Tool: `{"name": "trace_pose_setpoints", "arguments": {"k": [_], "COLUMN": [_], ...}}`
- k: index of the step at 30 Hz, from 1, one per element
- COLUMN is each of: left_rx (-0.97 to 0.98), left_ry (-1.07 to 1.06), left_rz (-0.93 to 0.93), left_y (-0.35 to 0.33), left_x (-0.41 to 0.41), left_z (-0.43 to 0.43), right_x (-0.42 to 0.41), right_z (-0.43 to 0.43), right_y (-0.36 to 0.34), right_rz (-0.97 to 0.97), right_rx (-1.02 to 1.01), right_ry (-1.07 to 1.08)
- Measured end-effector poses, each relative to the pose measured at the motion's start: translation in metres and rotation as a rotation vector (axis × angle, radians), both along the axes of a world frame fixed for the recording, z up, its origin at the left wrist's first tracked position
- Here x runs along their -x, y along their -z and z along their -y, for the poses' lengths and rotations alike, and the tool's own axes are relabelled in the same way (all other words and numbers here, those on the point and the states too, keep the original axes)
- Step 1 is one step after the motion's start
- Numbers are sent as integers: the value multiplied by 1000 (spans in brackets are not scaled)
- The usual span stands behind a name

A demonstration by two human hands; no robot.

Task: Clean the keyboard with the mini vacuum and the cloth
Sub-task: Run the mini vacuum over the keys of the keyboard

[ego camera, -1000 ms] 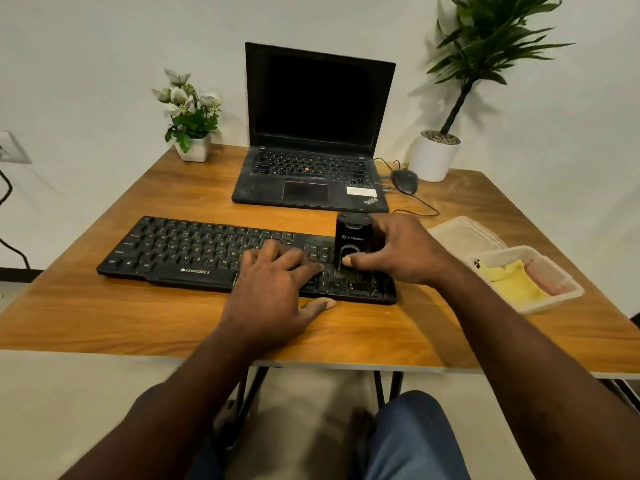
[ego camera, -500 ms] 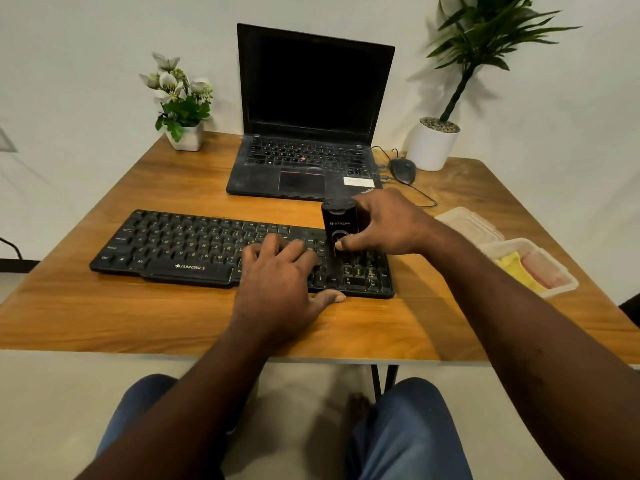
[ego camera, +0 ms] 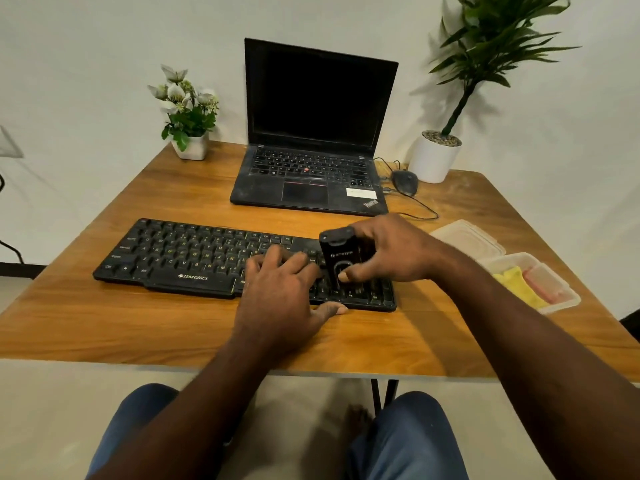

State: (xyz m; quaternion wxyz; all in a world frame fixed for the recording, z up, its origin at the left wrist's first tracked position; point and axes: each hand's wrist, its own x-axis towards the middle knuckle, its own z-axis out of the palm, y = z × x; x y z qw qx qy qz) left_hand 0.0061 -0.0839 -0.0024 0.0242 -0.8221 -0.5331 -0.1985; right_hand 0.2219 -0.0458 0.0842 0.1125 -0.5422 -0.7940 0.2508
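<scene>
Vacuum [ego camera: 341,259] tilting slightly, staying on keyboard [ego camera: 194,258] right end. I'm seeing right hand [ego camera: 391,252] curling round it, left hand [ego camera: 280,289] lying flat on keys, holding nothing. Vacuuming step going; next needing slow sweep leftward.

1. A plain off-white wall [ego camera: 104,46] backs the scene, with soft leaf shadows falling on it at the right.
2. A wooden table [ego camera: 138,334] with a warm grain stands before the wall on dark metal legs [ego camera: 381,396].
3. The floor [ego camera: 52,427] below is pale and smooth; a dark skirting strip [ego camera: 17,270] runs along the wall's foot at left.
4. A black cable [ego camera: 10,249] hangs down the wall at far left.
5. A small flowering plant [ego camera: 187,116] and a tall leafy plant [ego camera: 485,46] stand at the table's far corners.
</scene>
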Motion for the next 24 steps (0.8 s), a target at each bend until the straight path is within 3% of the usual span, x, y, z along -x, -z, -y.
{"name": "trace_pose_setpoints", "arguments": {"k": [7, 13, 17, 21, 24], "left_rx": [22, -3, -70, -70, -62], "left_ry": [7, 9, 35, 102, 146], "left_rz": [7, 6, 31, 29, 12], "left_y": [-1, 1, 6, 9, 8], "left_x": [-1, -1, -2, -4, -14], "left_z": [1, 0, -2, -4, -3], "right_x": [-8, -11, -17, -24, -25], "right_z": [0, 23, 28, 38, 39], "right_y": [10, 9, 22, 19, 18], "right_rz": [-128, -197, -220, -272, -319], "right_rx": [-212, 0, -258, -74, -107], "right_ry": [257, 117, 361, 256, 268]}}
